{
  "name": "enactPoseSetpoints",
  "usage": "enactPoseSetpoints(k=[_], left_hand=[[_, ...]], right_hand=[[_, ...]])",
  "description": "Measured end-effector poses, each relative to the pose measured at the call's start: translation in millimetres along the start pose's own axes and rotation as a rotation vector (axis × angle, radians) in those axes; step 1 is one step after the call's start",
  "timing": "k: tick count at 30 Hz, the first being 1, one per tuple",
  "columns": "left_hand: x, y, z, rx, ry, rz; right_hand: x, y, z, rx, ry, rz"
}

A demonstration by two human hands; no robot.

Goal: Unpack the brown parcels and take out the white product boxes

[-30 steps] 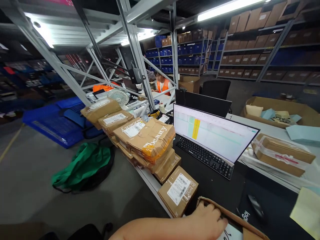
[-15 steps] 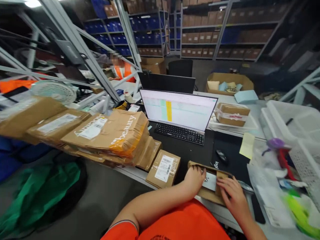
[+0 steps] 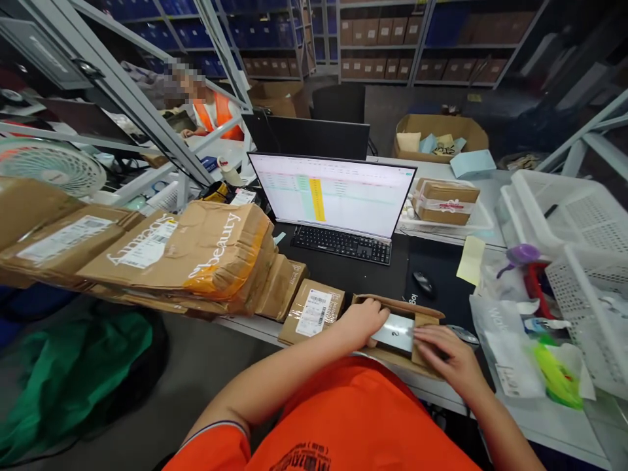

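An opened brown cardboard box (image 3: 400, 304) lies at the desk's front edge, close to my body. Inside it is a flat, pale, shiny box (image 3: 396, 332) with a small dark mark on top. My left hand (image 3: 366, 322) reaches in from the left, its fingers curled over the pale box's left end and the thumb below. On the right, my right hand (image 3: 446, 353) has bent fingers on the cardboard box's right end flap, fingertips beside the pale box. Its thumb is mostly hidden.
Taped parcels (image 3: 216, 252) are stacked at the left, with a small labelled parcel (image 3: 314, 313) beside my left forearm. Ahead are a monitor (image 3: 338, 196), keyboard (image 3: 341, 244) and mouse (image 3: 423, 284). White baskets (image 3: 589, 281) and plastic-wrapped items stand right. A co-worker (image 3: 216, 111) sits far left.
The view has tilted down and shifted. My left hand has moved from the cardboard box's edge onto the pale box's left end, and more of the pale box shows.
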State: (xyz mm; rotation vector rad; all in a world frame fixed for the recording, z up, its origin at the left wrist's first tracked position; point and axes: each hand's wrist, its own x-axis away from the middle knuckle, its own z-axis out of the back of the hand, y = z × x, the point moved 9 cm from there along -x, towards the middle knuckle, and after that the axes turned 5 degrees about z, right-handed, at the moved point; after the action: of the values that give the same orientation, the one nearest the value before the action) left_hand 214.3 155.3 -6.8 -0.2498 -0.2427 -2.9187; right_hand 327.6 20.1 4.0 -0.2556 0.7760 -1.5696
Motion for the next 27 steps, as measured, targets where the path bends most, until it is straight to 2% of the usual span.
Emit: enactPoseSetpoints(k=[3, 6, 8, 10, 13, 16, 19, 21, 23, 25, 27], left_hand=[[19, 5, -1.7, -0.002, -0.047, -0.07], [34, 6, -5.2, 0.017, -0.067, -0.093], [42, 2, -6.0, 0.041, -0.065, -0.068], [48, -4, -6.7, 0.073, -0.063, -0.04], [55, -17, -4.7, 0.162, -0.023, 0.032], [61, -25, 1.6, 0.256, 0.044, 0.069], [69, -23, 14.6, 0.328, 0.093, 0.05], [80, -26, 31.2, 0.401, 0.162, 0.059], [98, -40, 51.2, 0.522, 0.275, 0.106], [118, -65, 66.2, 0.722, 0.42, 0.206], [135, -95, 65.1, 1.023, 0.544, 0.329]], right_hand=[[-10, -22, -36, 0.166, -0.261, 0.069], [-15, -33, -52, 0.304, -0.33, 0.093], [-18, -39, -48, 0.296, -0.31, 0.116], [-20, -37, -33, 0.259, -0.248, 0.122], [-16, -18, -14, 0.211, -0.235, 0.089], [-4, 8, -16, 0.165, -0.289, 0.035], [7, 28, -19, 0.134, -0.214, -0.04], [12, 33, -23, 0.118, -0.177, -0.066], [14, 32, -24, 0.1, -0.154, -0.079], [13, 27, -20, 0.057, -0.113, -0.109], [9, 22, -16, -0.02, -0.074, -0.147]])
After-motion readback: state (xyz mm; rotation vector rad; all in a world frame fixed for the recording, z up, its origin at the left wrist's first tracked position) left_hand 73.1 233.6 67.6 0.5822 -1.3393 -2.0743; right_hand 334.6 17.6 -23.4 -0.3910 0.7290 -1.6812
